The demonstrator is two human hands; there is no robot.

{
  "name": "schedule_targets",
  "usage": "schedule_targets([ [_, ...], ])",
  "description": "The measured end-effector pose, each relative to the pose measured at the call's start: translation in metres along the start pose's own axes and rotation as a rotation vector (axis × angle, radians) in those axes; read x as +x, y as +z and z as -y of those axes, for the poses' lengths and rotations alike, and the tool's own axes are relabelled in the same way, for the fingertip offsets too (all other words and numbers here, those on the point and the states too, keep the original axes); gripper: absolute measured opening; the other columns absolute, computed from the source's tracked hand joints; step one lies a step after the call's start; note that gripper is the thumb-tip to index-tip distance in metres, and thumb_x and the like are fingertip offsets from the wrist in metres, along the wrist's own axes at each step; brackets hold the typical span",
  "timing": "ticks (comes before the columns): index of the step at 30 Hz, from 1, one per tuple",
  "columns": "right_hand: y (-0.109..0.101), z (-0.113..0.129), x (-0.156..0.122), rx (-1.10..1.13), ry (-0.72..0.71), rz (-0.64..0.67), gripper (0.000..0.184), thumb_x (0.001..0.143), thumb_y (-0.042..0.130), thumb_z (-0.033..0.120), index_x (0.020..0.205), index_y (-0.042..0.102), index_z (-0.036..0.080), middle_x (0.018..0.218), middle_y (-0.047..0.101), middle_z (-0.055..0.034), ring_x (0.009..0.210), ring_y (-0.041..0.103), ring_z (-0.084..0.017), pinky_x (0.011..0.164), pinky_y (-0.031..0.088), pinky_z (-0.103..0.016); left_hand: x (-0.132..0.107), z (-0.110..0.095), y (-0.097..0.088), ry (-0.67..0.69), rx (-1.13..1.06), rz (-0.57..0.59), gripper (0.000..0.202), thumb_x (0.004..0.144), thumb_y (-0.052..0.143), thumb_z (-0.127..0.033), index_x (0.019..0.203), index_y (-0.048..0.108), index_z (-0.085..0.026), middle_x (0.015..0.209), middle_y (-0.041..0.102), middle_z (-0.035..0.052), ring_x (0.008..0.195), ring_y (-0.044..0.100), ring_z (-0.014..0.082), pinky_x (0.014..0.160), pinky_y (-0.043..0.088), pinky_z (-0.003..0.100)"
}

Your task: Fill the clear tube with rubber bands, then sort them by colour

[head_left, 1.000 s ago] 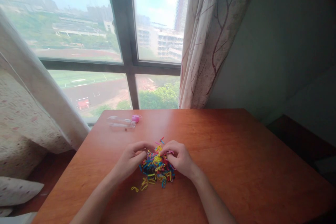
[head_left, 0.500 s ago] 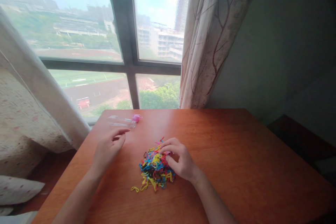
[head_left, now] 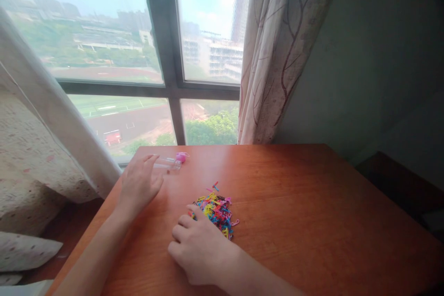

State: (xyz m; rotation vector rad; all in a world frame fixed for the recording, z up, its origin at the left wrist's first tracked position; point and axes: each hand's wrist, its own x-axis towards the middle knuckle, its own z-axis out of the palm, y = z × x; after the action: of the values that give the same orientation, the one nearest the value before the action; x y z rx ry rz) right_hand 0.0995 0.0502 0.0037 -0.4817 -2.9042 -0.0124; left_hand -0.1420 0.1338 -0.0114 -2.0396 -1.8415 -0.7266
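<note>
A heap of small rubber bands [head_left: 217, 208] in yellow, red, blue, pink and black lies on the wooden table. My right hand [head_left: 201, 245] is cupped against its near left side, back of the hand up and fingers bent but apart. That hand hides the heap's near left part. Farther back, my left hand [head_left: 140, 184] is open, thumb and fingers spread, at the left end of a clear plastic container [head_left: 166, 163]. Whether it touches the container I cannot tell. A pink lid or ball with a loop [head_left: 181, 157] sits at the container's right end.
The brown wooden table [head_left: 294, 203] reaches up to a window [head_left: 169, 90]. A patterned curtain [head_left: 267, 78] hangs on the right, and another curtain [head_left: 65, 129] falls beside the table's left edge. A few loose bands [head_left: 214, 187] lie just behind the heap.
My right hand has moved from the heap's right side to its near left, and the heap looks more compact. My left hand has shifted slightly left and away toward the container, its fingers wider apart.
</note>
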Motion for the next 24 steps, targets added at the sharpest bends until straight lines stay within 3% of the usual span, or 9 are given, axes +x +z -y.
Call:
schedule_targets([
  [6, -0.008, -0.012, -0.013, -0.01, 0.079, 0.038, 0.021, 0.067, 0.071, 0.028, 0.082, 0.07, 0.014, 0.086, 0.065, -0.0099, 0.095, 0.055, -0.029, 0.105, 0.03, -0.054, 0.002, 0.015, 0.007, 0.001, 0.045, 0.045, 0.056, 0.077, 0.051, -0.027, 0.131, 0.047, -0.013, 0.137, 0.048, 0.0184, 0.124, 0.049, 0.0369, 0.102, 0.041, 0.05],
  [10, -0.012, -0.03, -0.002, 0.233, 0.121, -0.098, 0.012, 0.08, 0.063, 0.029, 0.086, 0.068, 0.02, 0.094, 0.067, -0.0032, 0.093, 0.058, -0.02, 0.097, 0.042, -0.038, 0.003, 0.028, 0.017, -0.024, 0.005, 0.04, 0.056, 0.077, 0.051, -0.03, 0.131, 0.047, -0.013, 0.14, 0.045, 0.0187, 0.128, 0.045, 0.0378, 0.104, 0.04, 0.05],
  [13, -0.008, -0.065, 0.02, 0.378, 0.245, -0.214, 0.018, 0.089, 0.054, 0.025, 0.101, 0.066, 0.02, 0.108, 0.065, -0.0037, 0.101, 0.059, -0.017, 0.092, 0.046, -0.029, 0.003, 0.036, 0.024, 0.002, -0.027, 0.047, 0.057, 0.076, 0.05, -0.027, 0.131, 0.046, -0.011, 0.144, 0.042, 0.0194, 0.133, 0.04, 0.0369, 0.11, 0.036, 0.049],
  [17, 0.006, -0.124, 0.063, 0.361, 0.358, -0.199, 0.048, 0.085, 0.055, 0.013, 0.133, 0.05, 0.018, 0.137, 0.052, -0.0105, 0.123, 0.051, -0.022, 0.102, 0.043, -0.036, 0.003, 0.041, 0.03, 0.019, -0.074, 0.078, 0.055, 0.076, 0.048, -0.026, 0.13, 0.048, -0.011, 0.144, 0.044, 0.0191, 0.133, 0.041, 0.036, 0.112, 0.034, 0.049],
  [20, 0.019, -0.156, 0.096, 0.328, 0.357, -0.133, 0.052, 0.085, 0.053, 0.007, 0.136, 0.047, 0.014, 0.142, 0.047, -0.0124, 0.129, 0.047, -0.024, 0.107, 0.038, -0.037, 0.002, 0.042, 0.032, 0.011, -0.113, 0.093, 0.053, 0.079, 0.047, -0.028, 0.13, 0.049, -0.013, 0.139, 0.05, 0.0169, 0.131, 0.045, 0.0344, 0.111, 0.035, 0.049],
  [24, 0.033, -0.173, 0.124, 0.333, 0.308, -0.078, 0.053, 0.082, 0.054, 0.001, 0.132, 0.052, 0.017, 0.142, 0.05, -0.0084, 0.128, 0.049, -0.023, 0.108, 0.037, -0.036, 0.001, 0.045, 0.03, 0.005, -0.15, 0.095, 0.05, 0.083, 0.048, -0.033, 0.129, 0.052, -0.013, 0.133, 0.052, 0.0175, 0.125, 0.049, 0.0332, 0.108, 0.039, 0.048],
])
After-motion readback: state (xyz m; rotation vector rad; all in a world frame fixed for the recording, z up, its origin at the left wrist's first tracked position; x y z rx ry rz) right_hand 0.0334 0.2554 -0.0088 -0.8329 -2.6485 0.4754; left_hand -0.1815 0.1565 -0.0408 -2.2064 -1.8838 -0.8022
